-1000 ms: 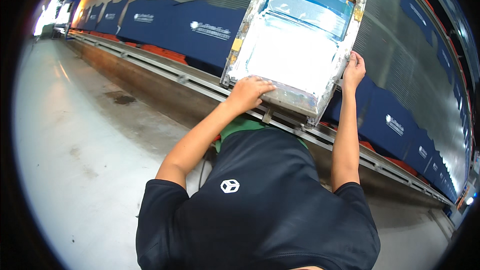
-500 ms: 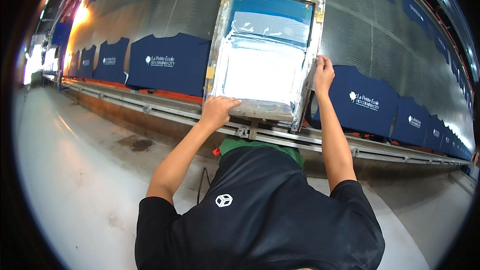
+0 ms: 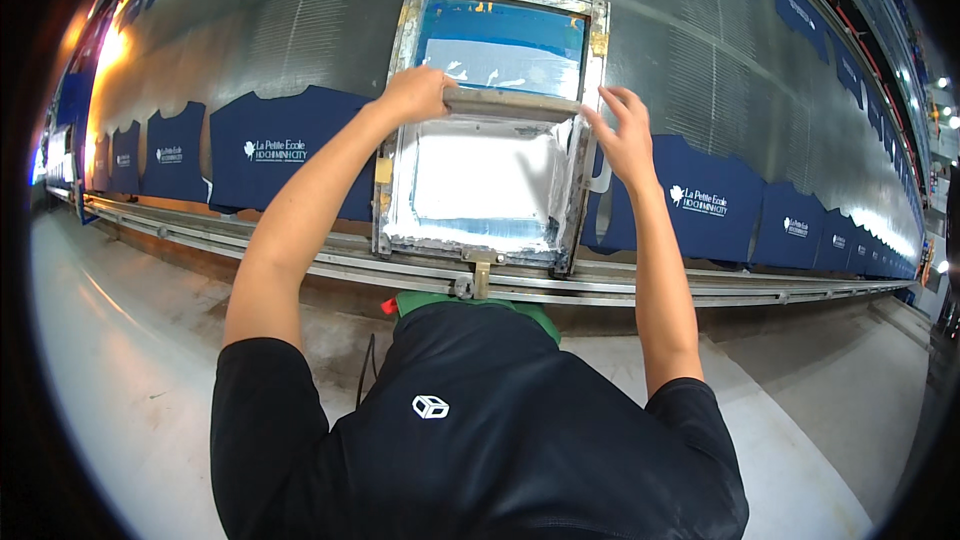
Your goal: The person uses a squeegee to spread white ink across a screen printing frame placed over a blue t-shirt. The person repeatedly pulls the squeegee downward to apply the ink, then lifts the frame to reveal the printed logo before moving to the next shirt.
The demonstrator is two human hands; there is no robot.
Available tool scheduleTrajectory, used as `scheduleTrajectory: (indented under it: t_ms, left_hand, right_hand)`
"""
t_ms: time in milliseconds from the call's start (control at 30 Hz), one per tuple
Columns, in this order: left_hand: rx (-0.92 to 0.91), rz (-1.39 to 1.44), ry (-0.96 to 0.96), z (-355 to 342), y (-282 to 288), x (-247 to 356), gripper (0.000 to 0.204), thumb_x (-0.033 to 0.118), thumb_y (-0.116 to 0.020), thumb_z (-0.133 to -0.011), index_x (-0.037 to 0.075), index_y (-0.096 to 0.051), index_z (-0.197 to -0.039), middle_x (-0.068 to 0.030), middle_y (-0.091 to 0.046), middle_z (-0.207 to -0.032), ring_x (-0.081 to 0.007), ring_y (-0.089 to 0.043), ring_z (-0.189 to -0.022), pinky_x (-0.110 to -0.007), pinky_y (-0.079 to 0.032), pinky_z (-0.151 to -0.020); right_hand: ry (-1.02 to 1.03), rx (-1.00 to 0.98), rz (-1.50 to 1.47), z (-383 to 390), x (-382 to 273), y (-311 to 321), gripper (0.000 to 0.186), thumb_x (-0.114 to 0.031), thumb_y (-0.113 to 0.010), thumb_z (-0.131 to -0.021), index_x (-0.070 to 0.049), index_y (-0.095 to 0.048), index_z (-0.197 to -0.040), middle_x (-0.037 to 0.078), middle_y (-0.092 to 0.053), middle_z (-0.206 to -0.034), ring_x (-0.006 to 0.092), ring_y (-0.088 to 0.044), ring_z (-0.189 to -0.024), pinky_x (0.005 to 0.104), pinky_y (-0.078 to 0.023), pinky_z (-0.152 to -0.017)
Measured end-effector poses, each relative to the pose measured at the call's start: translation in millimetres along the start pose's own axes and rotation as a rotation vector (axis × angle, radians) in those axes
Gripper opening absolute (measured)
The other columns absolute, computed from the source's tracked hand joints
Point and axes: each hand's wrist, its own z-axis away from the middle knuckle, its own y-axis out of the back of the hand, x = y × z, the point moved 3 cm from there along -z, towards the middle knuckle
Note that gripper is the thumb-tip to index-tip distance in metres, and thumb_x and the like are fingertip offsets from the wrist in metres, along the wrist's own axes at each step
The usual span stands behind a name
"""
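Observation:
A screen-printing frame [image 3: 405, 35] with worn, paint-stained sides lies on the long table before me. Its far part shows blue mesh [image 3: 490, 25] with a paler band; white ink [image 3: 475, 175] covers the near part. Across the middle lies a squeegee [image 3: 510, 103] with a grey-brown handle. My left hand [image 3: 418, 93] is closed over its left end, fingertips partly hidden. At the squeegee's right end is my right hand [image 3: 627, 130], its thumb and fingers apart beside the frame's right side; whether the thumb touches the squeegee I cannot tell.
Navy shirt pieces with white prints lie along the table's near edge, one [image 3: 290, 152] left of the frame and one [image 3: 690, 202] right. More line the far edge. A metal rail [image 3: 590, 290] with a bracket [image 3: 481, 278] runs between me and the table.
The squeegee has gone from the frame's near end to its middle, with my left hand at its left end. My right hand has left the frame's side and opened near the squeegee.

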Motion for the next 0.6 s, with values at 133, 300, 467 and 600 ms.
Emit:
scheduleTrajectory:
  t_ms: [133,300,467,600]
  left_hand:
    - [-0.017,-0.006,-0.034,-26.7,0.1,-11.3,0.043,0.023,-0.083,-0.076,0.016,-0.079,-0.118,-0.0156,-0.078,-0.097,-0.0341,-0.073,-0.094,-0.045,-0.059,-0.085]
    - [-0.043,-0.014,0.056,-11.8,-20.7,-1.1,0.042,0.022,-0.081,-0.077,0.021,-0.080,-0.118,-0.0116,-0.078,-0.102,-0.0323,-0.073,-0.096,-0.043,-0.059,-0.086]
    - [0.066,0.080,0.001,87.7,-76.1,20.1,0.041,0.010,-0.072,-0.077,0.026,-0.081,-0.114,-0.0062,-0.079,-0.106,-0.0280,-0.074,-0.097,-0.042,-0.059,-0.084]
    - [0.237,0.076,-0.043,172.9,-129.2,36.8,0.055,-0.002,-0.068,-0.073,0.022,-0.076,-0.121,-0.0014,-0.075,-0.124,-0.0207,-0.069,-0.117,-0.042,-0.054,-0.088]
  right_hand:
    - [0.074,-0.433,0.105,-55.0,-40.5,-21.1,0.053,-0.035,-0.089,-0.076,-0.004,-0.077,-0.117,0.017,-0.078,-0.106,0.0342,-0.074,-0.099,0.0432,-0.058,-0.089]
    - [0.001,-0.329,0.172,-29.6,-24.0,-61.3,0.029,-0.024,-0.088,-0.075,-0.006,-0.081,-0.096,0.014,-0.076,-0.096,0.0354,-0.071,-0.096,0.0426,-0.057,-0.086]
    - [0.125,-0.158,0.103,86.4,-30.2,-75.3,0.029,-0.008,-0.084,-0.072,-0.010,-0.080,-0.101,0.009,-0.073,-0.101,0.0320,-0.067,-0.100,0.0419,-0.055,-0.088]
    - [0.122,-0.122,0.075,170.1,-39.5,-82.9,0.045,0.008,-0.073,-0.068,-0.008,-0.074,-0.110,0.009,-0.069,-0.110,0.0324,-0.064,-0.106,0.0417,-0.054,-0.091]
